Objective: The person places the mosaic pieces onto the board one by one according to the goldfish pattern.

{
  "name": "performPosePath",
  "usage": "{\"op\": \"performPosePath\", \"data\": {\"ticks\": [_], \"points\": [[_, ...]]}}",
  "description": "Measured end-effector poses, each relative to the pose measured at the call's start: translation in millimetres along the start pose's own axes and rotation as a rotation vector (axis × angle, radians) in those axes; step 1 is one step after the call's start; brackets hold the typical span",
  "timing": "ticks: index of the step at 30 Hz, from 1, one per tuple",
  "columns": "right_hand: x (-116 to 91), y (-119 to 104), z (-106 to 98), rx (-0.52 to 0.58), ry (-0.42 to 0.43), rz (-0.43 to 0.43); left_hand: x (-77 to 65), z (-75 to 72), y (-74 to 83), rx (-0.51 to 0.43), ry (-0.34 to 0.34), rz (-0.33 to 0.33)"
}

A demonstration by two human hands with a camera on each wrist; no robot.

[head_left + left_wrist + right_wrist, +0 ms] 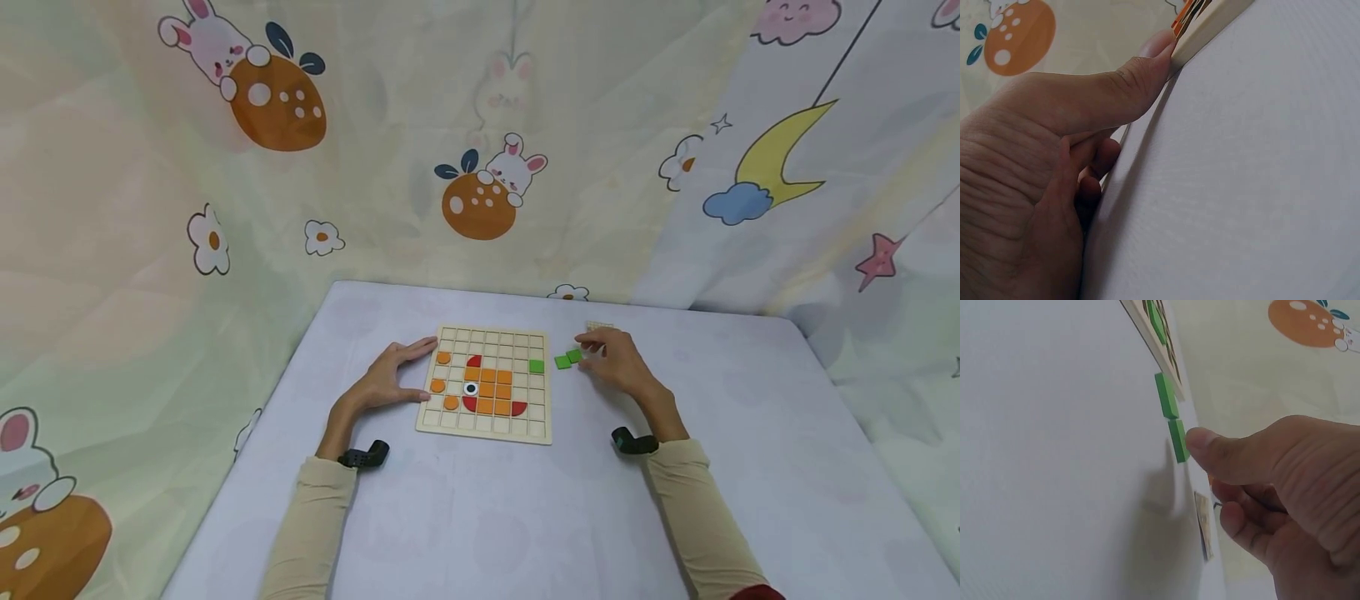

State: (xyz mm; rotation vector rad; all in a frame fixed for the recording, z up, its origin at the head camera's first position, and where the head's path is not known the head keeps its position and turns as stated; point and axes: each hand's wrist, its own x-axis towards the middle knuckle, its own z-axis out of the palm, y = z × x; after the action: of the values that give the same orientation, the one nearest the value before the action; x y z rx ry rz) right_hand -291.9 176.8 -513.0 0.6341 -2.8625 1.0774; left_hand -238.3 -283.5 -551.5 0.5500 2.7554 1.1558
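Observation:
A wooden grid board (483,437) lies on the table, bearing orange square tiles (496,392), red quarter-round tiles (518,408), a white eye tile (470,388), orange round tiles (444,358) along its left side and one green square (536,367). My left hand (384,379) spans the board's left edge, its thumb (1159,47) at the rim. Right of the board lie two loose green square tiles (563,362), end to end in the right wrist view. My right hand (613,360) hovers around the nearer one, thumb tip (1200,439) right at it, other fingers spread away.
Just beyond my right hand lies a small beige patterned card (599,325). A white cloth covers the table (480,517). Behind it hangs a printed fabric curtain (390,192) with rabbits and flowers. Each wrist carries a black camera strap (364,456).

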Motion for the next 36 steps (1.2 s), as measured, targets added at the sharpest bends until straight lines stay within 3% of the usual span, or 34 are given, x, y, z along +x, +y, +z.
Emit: {"op": "performPosePath", "data": {"ticks": [11, 25, 36], "points": [[2.9, 13.5, 1.7, -0.014, -0.053, -0.042, 1.4, 0.1, 0.9, -0.008, -0.004, 0.005], [-0.8, 14.8, 3.3, 0.016, -0.027, -0.005, 0.9, -0.7, -1.6, 0.000, -0.006, 0.013], [-3.1, 17.9, 3.1, -0.024, 0.007, -0.005, 2.0, 0.1, -2.2, 0.001, -0.004, 0.014]]}}
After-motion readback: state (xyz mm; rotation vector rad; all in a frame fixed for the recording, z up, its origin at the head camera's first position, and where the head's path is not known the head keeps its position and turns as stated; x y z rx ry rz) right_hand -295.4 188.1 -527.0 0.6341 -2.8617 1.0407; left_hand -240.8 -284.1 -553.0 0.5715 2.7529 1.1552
